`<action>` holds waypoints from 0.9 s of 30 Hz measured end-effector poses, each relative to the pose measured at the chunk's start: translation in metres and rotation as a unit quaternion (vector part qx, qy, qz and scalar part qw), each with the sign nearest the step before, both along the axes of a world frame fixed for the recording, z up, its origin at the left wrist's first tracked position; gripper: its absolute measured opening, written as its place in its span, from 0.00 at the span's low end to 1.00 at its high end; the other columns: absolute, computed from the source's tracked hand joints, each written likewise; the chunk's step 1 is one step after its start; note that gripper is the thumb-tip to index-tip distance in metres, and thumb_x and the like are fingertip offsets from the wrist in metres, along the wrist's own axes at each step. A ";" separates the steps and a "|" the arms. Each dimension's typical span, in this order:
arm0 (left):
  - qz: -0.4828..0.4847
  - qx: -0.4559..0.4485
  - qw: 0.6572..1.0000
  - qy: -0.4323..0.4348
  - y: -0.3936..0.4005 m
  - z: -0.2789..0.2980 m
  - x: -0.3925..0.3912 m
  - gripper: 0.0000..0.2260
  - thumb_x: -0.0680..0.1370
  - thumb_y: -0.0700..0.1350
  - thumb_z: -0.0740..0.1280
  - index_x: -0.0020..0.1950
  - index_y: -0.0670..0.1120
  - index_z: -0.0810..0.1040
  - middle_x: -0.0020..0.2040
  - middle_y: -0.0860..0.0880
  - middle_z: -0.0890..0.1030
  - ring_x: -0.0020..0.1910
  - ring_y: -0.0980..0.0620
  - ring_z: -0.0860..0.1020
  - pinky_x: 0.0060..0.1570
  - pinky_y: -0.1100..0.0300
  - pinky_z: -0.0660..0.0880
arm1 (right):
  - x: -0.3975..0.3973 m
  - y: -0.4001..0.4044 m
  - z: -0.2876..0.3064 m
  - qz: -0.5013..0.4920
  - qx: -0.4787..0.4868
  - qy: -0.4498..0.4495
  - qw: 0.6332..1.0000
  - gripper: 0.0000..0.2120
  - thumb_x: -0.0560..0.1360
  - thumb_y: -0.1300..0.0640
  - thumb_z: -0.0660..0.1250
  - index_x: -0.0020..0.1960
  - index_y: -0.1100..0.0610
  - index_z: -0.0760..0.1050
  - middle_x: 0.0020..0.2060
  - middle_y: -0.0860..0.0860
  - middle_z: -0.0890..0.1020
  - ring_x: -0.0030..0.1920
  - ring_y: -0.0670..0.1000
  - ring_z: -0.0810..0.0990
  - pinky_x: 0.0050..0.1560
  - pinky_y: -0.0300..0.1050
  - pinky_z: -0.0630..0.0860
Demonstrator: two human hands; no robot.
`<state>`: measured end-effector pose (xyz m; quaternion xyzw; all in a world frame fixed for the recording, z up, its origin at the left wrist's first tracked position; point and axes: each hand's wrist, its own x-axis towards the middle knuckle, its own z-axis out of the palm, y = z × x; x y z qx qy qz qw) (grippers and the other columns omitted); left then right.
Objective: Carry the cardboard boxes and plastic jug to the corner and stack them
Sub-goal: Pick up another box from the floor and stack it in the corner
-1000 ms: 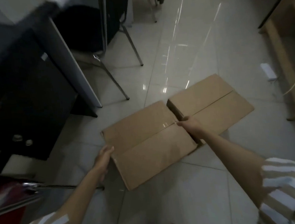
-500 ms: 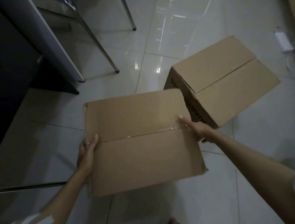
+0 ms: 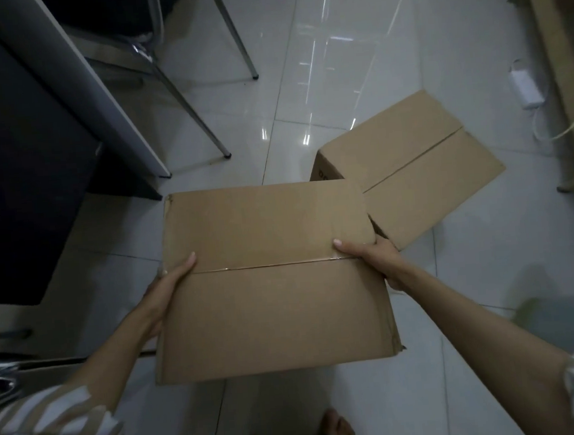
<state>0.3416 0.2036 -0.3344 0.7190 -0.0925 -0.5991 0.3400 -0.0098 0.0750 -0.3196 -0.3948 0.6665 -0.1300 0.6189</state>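
I hold a closed cardboard box [image 3: 270,280] up off the floor in front of me, its taped seam running left to right. My left hand [image 3: 167,288] grips its left side, thumb on top. My right hand [image 3: 378,258] grips its right side, thumb on the seam. A second closed cardboard box [image 3: 415,169] sits on the tiled floor beyond and to the right, its near corner hidden behind the held box. The plastic jug is out of view.
A dark desk with a grey panel [image 3: 72,83] stands at the left, with metal chair legs [image 3: 198,114] beside it. A white adapter with a cable [image 3: 526,88] lies near wooden furniture [image 3: 565,68] at the right. My bare feet [image 3: 333,430] are below.
Both hands have lifted the near box off the floor and drawn it closer to me. The second box has stayed on the floor.
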 end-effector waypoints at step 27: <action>-0.232 -0.211 0.949 -0.013 -0.024 0.525 -0.139 0.24 0.72 0.57 0.69 0.65 0.50 0.74 0.54 0.44 0.83 0.51 0.44 0.81 0.51 0.51 0.77 | -0.149 0.098 0.521 -0.199 -0.201 -0.034 0.959 0.29 0.64 0.46 0.78 0.60 0.56 0.74 0.52 0.52 0.81 0.45 0.49 0.79 0.38 0.43 0.74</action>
